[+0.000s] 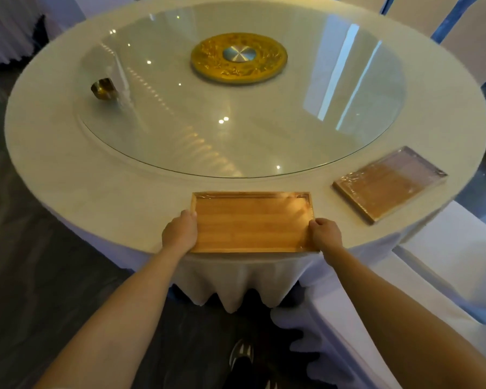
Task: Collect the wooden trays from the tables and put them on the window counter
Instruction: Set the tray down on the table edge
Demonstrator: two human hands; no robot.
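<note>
A rectangular wooden tray [250,223] wrapped in clear film lies at the near edge of the round table [96,178]. My left hand [179,233] grips its left short side and my right hand [325,234] grips its right short side, thumbs over the rim. A second film-wrapped wooden tray [387,183] lies on the tablecloth to the right, near the table's right edge, untouched.
A glass turntable [236,130] with a gold centre disc [239,58] fills the table's middle; a small gold cup [103,88] stands at its left. White-covered chairs [446,262] stand close on the right. Dark floor lies to the left.
</note>
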